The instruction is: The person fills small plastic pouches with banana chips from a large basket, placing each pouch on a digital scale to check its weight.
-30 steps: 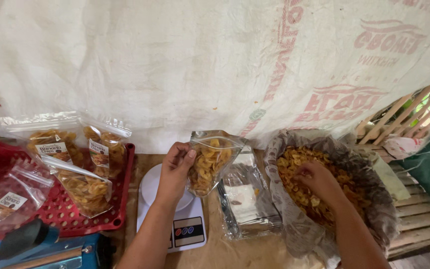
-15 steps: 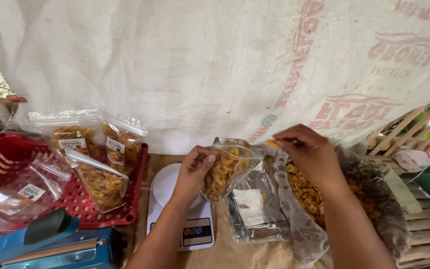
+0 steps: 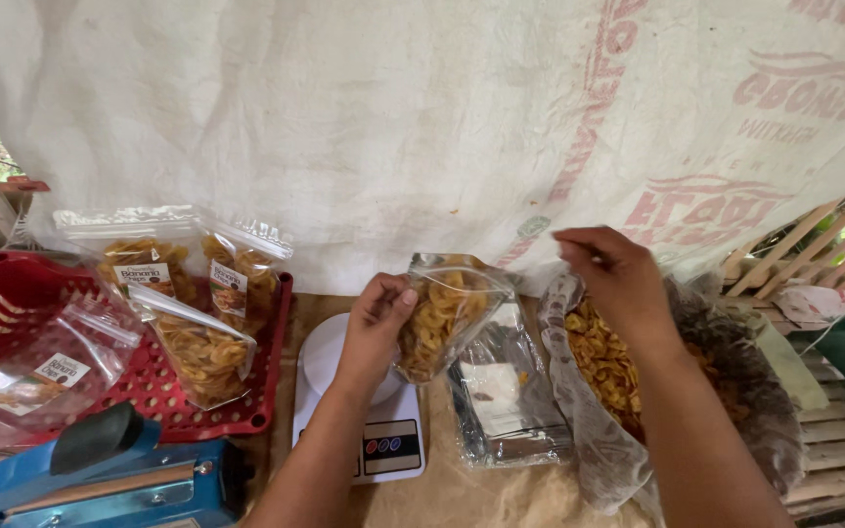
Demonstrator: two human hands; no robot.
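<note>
Now L fingers grip chip pouch.

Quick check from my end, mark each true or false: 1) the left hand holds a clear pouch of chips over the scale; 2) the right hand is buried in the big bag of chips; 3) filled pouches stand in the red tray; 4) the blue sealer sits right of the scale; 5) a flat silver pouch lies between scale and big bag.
1) True: the left hand grips the pouch above the scale.
2) False: the right hand is raised above the big bag, fingers pinched.
3) True: filled pouches stand in the red tray.
4) False: the sealer is left of the scale.
5) True: the silver pouch lies there.
</note>
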